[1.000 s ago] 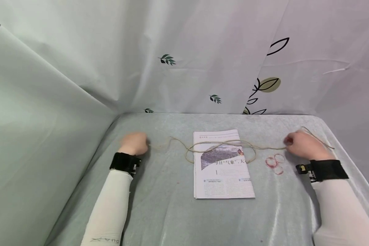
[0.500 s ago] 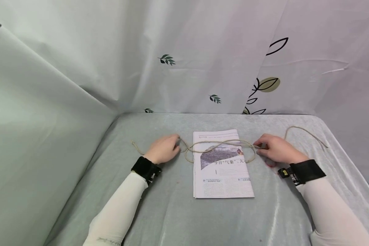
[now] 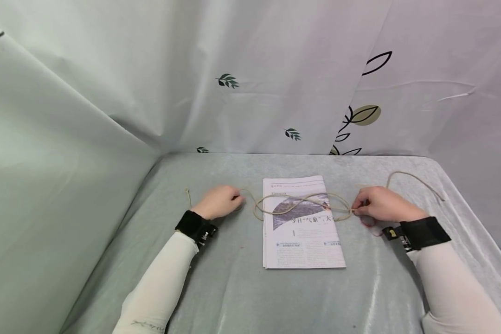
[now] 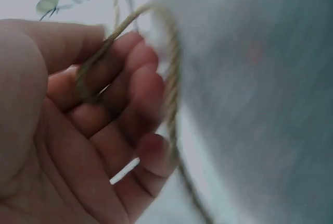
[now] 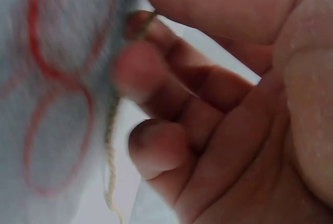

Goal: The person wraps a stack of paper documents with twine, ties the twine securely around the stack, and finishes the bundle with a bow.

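A folded newspaper [image 3: 305, 253] lies on the table, with a thin tan twine [image 4: 173, 78] looped and crossed over its upper part. To the left of the paper, my left hand [image 3: 218, 202] pinches the twine between thumb and curled fingers; a short tail sticks out behind the hand. My right hand [image 3: 380, 204] is just right of the paper and pinches the twine at the end of the right loop. In the right wrist view, the twine [image 5: 110, 166] hangs down past the fingertips. The exact grip point there is partly hidden by the thumb.
Red rubber bands [image 5: 58, 140] lie on the table beside my right hand, mostly covered by it in the head view. A grey cloth [image 3: 234, 287] covers the table. A pale curtain [image 3: 250, 111] with leaf prints stands behind it.
Both hands have come inward from the far left and right toward the newspaper. They now hold the twine near its loops, and its free ends lie behind the hands.
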Demonstrator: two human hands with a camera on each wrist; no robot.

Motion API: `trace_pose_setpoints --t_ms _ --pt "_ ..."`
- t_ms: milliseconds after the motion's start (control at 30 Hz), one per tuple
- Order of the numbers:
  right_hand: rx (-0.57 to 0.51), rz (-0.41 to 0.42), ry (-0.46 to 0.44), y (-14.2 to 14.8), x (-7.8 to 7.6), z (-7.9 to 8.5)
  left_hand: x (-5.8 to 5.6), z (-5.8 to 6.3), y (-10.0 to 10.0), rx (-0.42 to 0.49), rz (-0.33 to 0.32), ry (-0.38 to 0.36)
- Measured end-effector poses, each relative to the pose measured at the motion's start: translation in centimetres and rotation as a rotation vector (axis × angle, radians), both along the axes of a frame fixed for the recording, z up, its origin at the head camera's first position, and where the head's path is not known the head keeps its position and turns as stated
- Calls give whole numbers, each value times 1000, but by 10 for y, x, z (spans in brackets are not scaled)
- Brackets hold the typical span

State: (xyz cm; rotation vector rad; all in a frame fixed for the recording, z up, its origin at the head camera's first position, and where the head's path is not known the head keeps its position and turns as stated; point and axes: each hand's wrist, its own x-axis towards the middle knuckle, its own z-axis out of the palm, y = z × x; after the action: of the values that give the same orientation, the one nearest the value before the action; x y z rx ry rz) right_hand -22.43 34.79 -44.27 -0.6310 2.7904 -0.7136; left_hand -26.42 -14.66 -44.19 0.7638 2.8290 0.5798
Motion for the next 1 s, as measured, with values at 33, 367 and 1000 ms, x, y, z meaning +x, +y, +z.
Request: trace_pose_setpoints --t_ms 33,367,1000 --pt "7 -8 -29 2 0 2 0 5 -6 12 4 -32" --pt "78 -43 -101 23 1 13 0 34 -63 -3 68 -335" --pt "257 -179 24 46 3 13 -1 46 -72 -224 211 -242"
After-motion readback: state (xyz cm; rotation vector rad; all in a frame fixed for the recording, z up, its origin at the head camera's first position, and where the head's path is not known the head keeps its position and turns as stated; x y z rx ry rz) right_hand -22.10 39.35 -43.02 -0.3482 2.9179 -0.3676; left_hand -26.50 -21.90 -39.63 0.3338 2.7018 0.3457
